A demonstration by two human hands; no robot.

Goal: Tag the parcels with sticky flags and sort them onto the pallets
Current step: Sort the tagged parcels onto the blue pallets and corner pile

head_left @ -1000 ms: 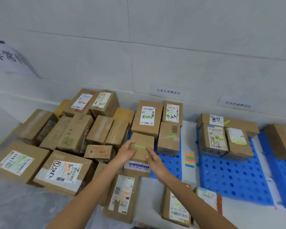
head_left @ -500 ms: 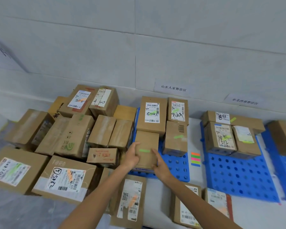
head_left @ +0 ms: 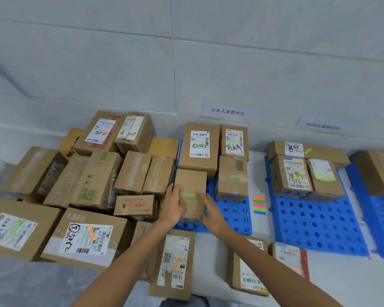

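Left hand (head_left: 173, 204) and right hand (head_left: 211, 212): spread flat against either side of small brown cardboard parcel (head_left: 190, 187) bearing green sticky flag (head_left: 188, 195), on perforated blue plastic pallet (head_left: 233, 214).

Wall sign (head_left: 227, 112) at 12 o'clock read "山水人家暂存区". The sign (head_left: 323, 126) at 1 o'clock was too blurred to read. Parcel label (head_left: 199, 144) on the blue pallet (head_left: 235, 214) carried handwritten "05082" and printed "8元". Parcel (head_left: 294, 176) at 2 o'clock: "1512". Box (head_left: 85, 239) at 8 o'clock: circled "5", "5082". Back box label (head_left: 100, 130) at 11 o'clock: "5082".
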